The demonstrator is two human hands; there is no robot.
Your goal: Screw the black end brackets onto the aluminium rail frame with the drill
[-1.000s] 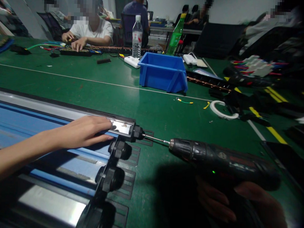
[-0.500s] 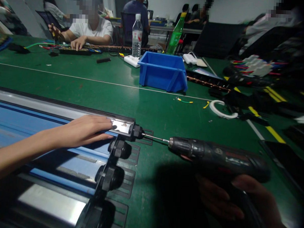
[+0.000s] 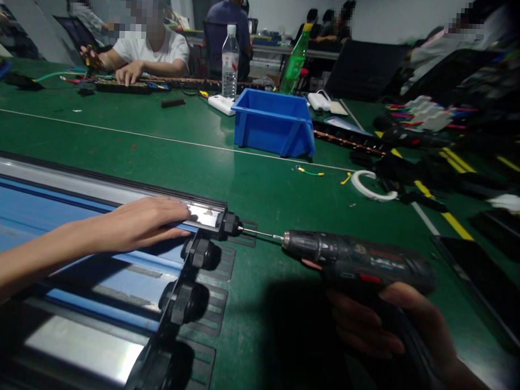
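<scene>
- Black and dark grey, the power drill (image 3: 360, 261) was held over the near right part of the green table (image 3: 168, 123); its chuck pointed left, toward the end of the blue-and-silver frame (image 3: 29, 207);
- right hand (image 3: 422, 314): curled round the drill's handle, thumb near the body, fingers wrapped below; much of the grip sat in shadow;
- thin metal bit (image 3: 261, 234): it ran from the chuck to the black end fitting (image 3: 231, 223) at the frame's far corner, its tip meeting the fitting; what sat at the very tip was too small to tell;
- left hand (image 3: 143, 222): flat and loosely straight, palm down on the frame's far rail, fingers along the silver strip (image 3: 203, 216), thumb on the near side;
- black glands (image 3: 202, 253) stood in a row down the frame's right end; slotted black tabs (image 3: 221, 265) jutted out beside them;
- beyond the frame stood a blue bin (image 3: 271, 124), with a clear bottle (image 3: 229, 66) and a green bottle (image 3: 295, 62) behind it; a white ring (image 3: 373, 186) lay beyond the drill; across the table, a person in a white shirt (image 3: 154, 49) rested one hand on a dark strip (image 3: 122, 89).
</scene>
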